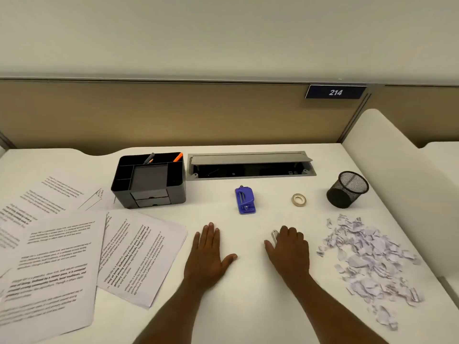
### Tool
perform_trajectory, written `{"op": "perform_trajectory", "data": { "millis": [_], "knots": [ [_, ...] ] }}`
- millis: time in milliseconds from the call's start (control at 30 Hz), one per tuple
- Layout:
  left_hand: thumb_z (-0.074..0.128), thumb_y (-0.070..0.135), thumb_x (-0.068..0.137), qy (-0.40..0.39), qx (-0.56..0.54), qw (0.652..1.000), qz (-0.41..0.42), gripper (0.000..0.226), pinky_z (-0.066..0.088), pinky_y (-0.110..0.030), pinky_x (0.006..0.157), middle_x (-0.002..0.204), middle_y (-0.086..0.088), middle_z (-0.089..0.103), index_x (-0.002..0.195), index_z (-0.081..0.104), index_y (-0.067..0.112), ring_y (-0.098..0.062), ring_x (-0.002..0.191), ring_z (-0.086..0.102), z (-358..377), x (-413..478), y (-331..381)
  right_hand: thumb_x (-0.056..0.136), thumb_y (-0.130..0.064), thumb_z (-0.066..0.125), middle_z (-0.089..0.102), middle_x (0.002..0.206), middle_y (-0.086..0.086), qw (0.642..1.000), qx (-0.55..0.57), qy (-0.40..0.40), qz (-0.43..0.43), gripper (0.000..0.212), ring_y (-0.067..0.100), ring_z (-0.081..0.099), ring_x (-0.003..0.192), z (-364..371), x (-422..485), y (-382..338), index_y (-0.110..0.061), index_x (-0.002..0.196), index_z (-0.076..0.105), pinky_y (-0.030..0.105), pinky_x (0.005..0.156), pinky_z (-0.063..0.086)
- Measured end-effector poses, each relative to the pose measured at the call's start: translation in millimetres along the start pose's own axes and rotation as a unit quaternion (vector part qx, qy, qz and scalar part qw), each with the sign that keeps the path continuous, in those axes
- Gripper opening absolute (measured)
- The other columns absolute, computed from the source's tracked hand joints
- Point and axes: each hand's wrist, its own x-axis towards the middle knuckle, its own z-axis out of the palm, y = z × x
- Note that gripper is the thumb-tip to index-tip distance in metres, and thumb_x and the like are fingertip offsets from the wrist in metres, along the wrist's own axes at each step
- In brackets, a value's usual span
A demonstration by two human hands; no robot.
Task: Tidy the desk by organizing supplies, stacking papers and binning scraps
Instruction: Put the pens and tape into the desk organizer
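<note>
Two bare forearms reach in from the near edge of the worktop (248,306). The left hand (208,254) lies flat, fingers straight and slightly spread, holding nothing. The right hand (290,254) has its fingers curled over a small silver object (274,236), and only one end of that shows beside the forefinger, so I cannot tell what it is.

Printed sheets (62,256) sprawl loose and overlapping across the left side, several running off the left and near edges. A heap of torn paper scraps (367,264) lies along the right edge, just beside the right hand but not touching it.

Behind the sheets, toward the far edge, stands a black desk organiser (151,180), with an orange pen (178,157) and a dark pen (149,158) poking up from its rear compartments. What else it holds is lost in shadow. To its right a grey cable hatch (250,165) sits in the surface, lid raised, its inside dark. In front of the hatch lies a blue hole punch (245,200), with a tape roll (298,200) to its right, well apart. A black mesh cup (347,189) near the far right corner looks tilted rightward, though the wide lens may exaggerate that.

On the tan partition (173,112) behind hangs a plate reading 214 (335,92).
</note>
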Motion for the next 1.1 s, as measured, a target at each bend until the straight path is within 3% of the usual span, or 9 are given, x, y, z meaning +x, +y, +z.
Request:
{"op": "perform_trajectory", "data": {
  "millis": [133,233,333,467,667,767,833,933,1100],
  "knots": [
    [0.008,0.078,0.084,0.022,0.013,1.000,0.000,0.099,-0.021,-0.032,0.115,0.161,-0.007,-0.011,0.154,0.003,0.008,-0.023,0.149,-0.012,-3.7,-2.3,1.6,0.060,-0.022,0.080,0.058,0.067,0.014,0.999,0.022,-0.015,0.023,0.030,0.034,0.059,0.059,1.1,-12.8,9.9,-0.003,0.069,0.059,0.035,0.045,0.049],
    [0.010,0.077,0.085,0.026,-0.006,1.000,0.005,0.099,-0.017,-0.033,0.116,0.161,-0.009,-0.005,0.154,0.009,0.006,-0.024,0.149,-0.008,-4.0,-3.1,4.4,0.074,-0.017,0.067,0.061,0.080,0.014,0.999,0.039,-0.016,0.031,0.016,0.034,0.062,0.073,3.7,-12.9,12.4,-0.004,0.080,0.060,0.037,0.054,0.051],
    [0.009,0.078,0.084,0.029,-0.002,1.000,0.011,0.098,-0.020,-0.031,0.115,0.159,-0.005,-0.012,0.154,0.005,0.008,-0.022,0.149,-0.012,-2.8,-3.9,2.3,0.085,-0.025,0.049,0.059,0.099,0.006,0.998,0.029,-0.040,0.043,0.021,0.026,0.060,0.091,3.2,-6.1,10.6,-0.011,0.098,0.057,0.035,0.070,0.051],
    [0.013,0.078,0.086,0.040,-0.002,0.999,0.007,0.097,-0.016,-0.032,0.116,0.161,-0.007,-0.003,0.154,0.012,0.009,-0.020,0.147,-0.011,-3.3,-4.4,4.2,0.088,-0.025,0.049,0.055,0.103,0.010,0.989,0.134,-0.036,0.050,0.023,0.033,0.063,0.087,-8.4,7.6,-7.4,-0.008,0.101,0.057,0.035,0.070,0.049],
    [0.016,0.079,0.086,0.044,-0.003,0.999,0.012,0.097,-0.016,-0.032,0.116,0.162,-0.007,-0.001,0.154,0.014,0.010,-0.022,0.146,-0.014,-7.1,-6.1,5.5,0.081,-0.018,0.058,0.061,0.092,0.008,0.957,0.272,-0.084,-0.045,0.008,0.023,0.057,0.078,-42.1,47.2,-55.9,-0.014,0.087,0.063,0.024,0.062,0.038],
    [0.025,0.076,0.088,0.019,-0.011,1.000,0.004,0.093,-0.006,-0.034,0.116,0.159,-0.012,0.020,0.149,0.032,0.007,-0.028,0.148,0.014,-13.7,-7.0,8.1,0.080,-0.013,0.064,0.070,0.104,0.007,0.937,0.322,-0.077,-0.109,0.024,0.018,0.063,0.091,-62.9,67.6,-94.2,-0.009,0.103,0.070,0.020,0.078,0.045],
    [0.023,0.077,0.088,0.026,-0.022,0.999,0.008,0.093,-0.005,-0.035,0.115,0.160,-0.010,0.017,0.150,0.030,0.008,-0.027,0.148,0.013,-13.3,-7.1,8.1,0.080,-0.017,0.070,0.070,0.109,0.005,0.926,0.339,-0.074,-0.147,0.030,0.015,0.062,0.095,-79.6,79.6,-120.1,-0.009,0.109,0.069,0.020,0.083,0.047],
    [0.015,0.080,0.086,0.045,-0.033,0.998,0.007,0.097,-0.012,-0.034,0.115,0.162,-0.005,0.000,0.154,0.019,0.012,-0.023,0.149,-0.004,-11.1,-6.0,5.8,0.077,-0.027,0.076,0.068,0.092,0.001,0.907,0.350,-0.095,-0.212,0.030,0.011,0.060,0.080,-104.6,96.5,-158.2,-0.010,0.102,0.071,0.016,0.064,0.044],
    [0.025,0.076,0.088,0.010,-0.034,0.999,-0.001,0.088,0.010,-0.037,0.111,0.152,-0.010,0.038,0.141,0.048,0.010,-0.025,0.140,0.037,-14.2,-5.8,6.8,0.073,-0.027,0.079,0.063,0.078,0.008,0.890,0.313,-0.132,-0.303,0.033,0.008,0.048,0.054,-133.3,118.1,-222.1,-0.006,0.098,0.071,0.015,0.043,0.036]
  ]
}}
